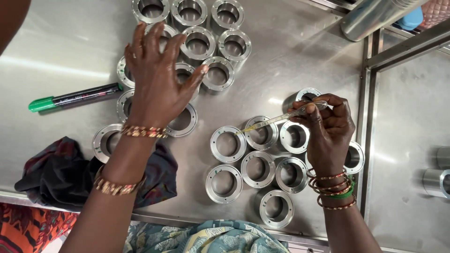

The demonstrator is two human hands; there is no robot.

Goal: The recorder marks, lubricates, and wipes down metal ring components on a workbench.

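— What was the right hand (330, 133) doing?
— Pinching a thin clear dropper with yellowish liquid (280, 118), its tip at the rim of a shiny flanged steel ring (228, 144) in the near cluster on the brushed steel table (70, 51) — dosing rings, I'd judge; each calls for steady aim.
— And the left hand (157, 82)?
— Fingers spread over the far ring cluster (206, 42), hiding several. A green-capped marker (75, 97) lay beside it.
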